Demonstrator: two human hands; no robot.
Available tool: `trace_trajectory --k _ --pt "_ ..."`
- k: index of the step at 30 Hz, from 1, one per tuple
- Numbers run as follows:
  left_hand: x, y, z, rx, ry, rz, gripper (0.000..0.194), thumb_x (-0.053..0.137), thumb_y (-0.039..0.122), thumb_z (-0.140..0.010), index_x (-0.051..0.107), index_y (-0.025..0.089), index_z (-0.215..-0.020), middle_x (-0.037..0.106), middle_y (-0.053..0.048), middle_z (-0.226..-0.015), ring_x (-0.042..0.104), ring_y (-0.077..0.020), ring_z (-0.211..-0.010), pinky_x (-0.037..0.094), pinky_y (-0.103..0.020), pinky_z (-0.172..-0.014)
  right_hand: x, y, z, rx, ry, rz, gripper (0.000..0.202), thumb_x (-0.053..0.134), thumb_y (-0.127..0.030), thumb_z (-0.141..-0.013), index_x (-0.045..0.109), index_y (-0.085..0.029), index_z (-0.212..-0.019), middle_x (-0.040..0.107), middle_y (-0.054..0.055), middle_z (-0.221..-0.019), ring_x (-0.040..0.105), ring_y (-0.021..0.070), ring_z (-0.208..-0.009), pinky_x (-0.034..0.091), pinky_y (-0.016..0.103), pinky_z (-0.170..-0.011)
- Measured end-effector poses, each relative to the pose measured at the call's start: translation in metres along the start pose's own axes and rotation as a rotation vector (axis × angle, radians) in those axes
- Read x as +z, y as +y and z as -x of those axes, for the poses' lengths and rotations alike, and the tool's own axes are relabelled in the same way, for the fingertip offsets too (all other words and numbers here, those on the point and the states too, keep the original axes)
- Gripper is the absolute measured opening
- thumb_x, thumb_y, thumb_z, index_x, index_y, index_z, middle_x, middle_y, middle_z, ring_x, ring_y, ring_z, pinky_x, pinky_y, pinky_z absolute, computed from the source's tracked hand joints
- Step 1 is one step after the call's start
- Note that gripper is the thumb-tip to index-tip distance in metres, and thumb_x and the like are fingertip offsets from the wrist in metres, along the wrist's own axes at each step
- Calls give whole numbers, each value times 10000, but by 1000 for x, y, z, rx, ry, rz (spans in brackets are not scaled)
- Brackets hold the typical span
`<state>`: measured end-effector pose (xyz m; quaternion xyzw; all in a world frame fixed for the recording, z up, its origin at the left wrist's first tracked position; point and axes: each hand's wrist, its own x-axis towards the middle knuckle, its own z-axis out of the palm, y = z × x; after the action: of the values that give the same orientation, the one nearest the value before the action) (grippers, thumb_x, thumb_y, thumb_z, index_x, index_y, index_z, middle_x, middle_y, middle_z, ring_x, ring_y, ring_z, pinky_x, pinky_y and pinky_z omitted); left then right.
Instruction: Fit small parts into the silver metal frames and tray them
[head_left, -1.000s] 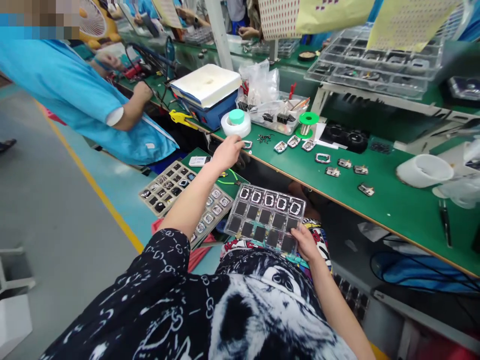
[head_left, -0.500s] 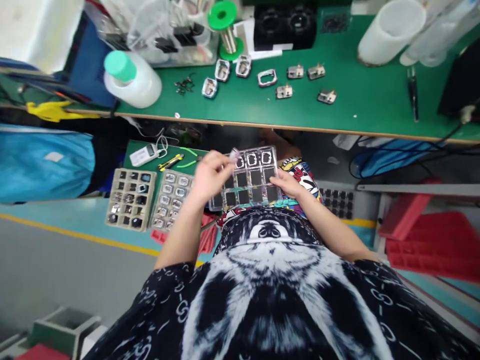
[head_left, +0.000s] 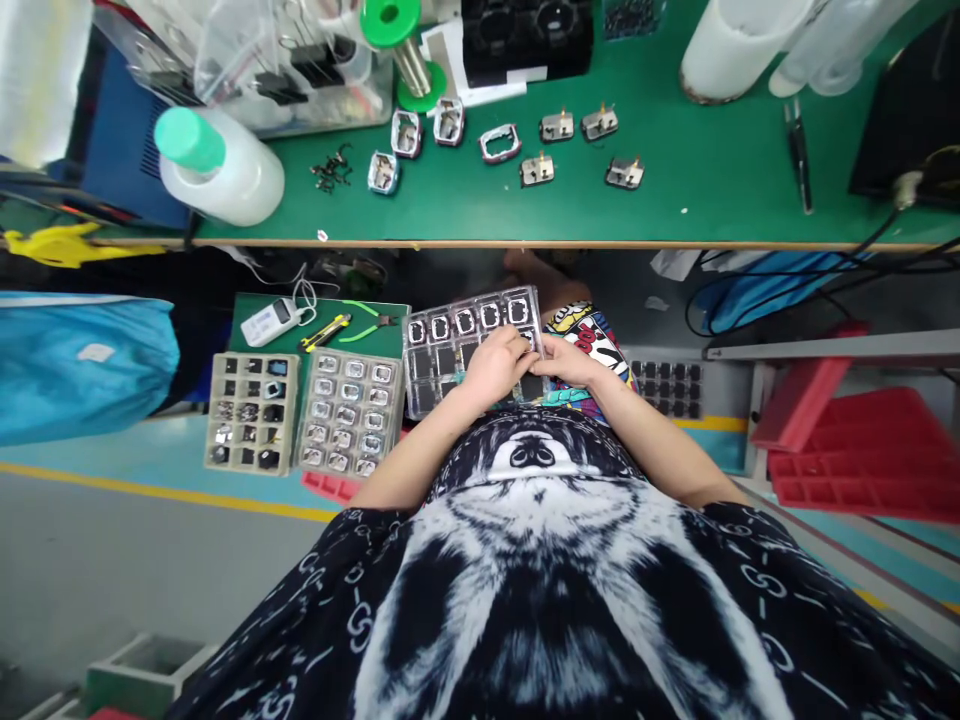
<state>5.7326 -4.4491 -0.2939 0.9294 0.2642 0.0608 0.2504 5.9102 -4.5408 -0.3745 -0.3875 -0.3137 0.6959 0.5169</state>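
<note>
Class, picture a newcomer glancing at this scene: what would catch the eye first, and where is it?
Probably the big animal print on the dark shirt, bottom centre. Just above it, the left hand reaches over a clear compartment tray while the right hand grips its right end. On the green bench along the top, a mint-capped white bottle stands out at left, a green spool to its right.

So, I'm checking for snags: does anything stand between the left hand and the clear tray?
Nothing visible does. The left hand is right over the tray, towards its right end; the right hand is close beside it, at the tray's edge.
</note>
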Motion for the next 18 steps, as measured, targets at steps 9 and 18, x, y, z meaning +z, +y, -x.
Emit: trace_trajectory --k 9,18 --pt "-51 -2 -6 103 48 69 151 651 279 -1068 769 186 -1053 687 -70 -1013 660 -236 -998 547 -381 -927 -1 5 -1 62 -15 -104 647 973 -209 -691 706 -155 -1278 763 22 -1165 709 174 -1055 535 295 -1023" --pt "-161 -16 -102 68 408 -251 326 484 230 -1090 716 183 -1315 613 -133 -1184 592 -291 -1133 520 -449 -1039 -5 2 -6 56 -61 -37 618 983 -329 -733 715 -160 -1264 771 69 -1218 712 222 -1087 522 314 -1017"
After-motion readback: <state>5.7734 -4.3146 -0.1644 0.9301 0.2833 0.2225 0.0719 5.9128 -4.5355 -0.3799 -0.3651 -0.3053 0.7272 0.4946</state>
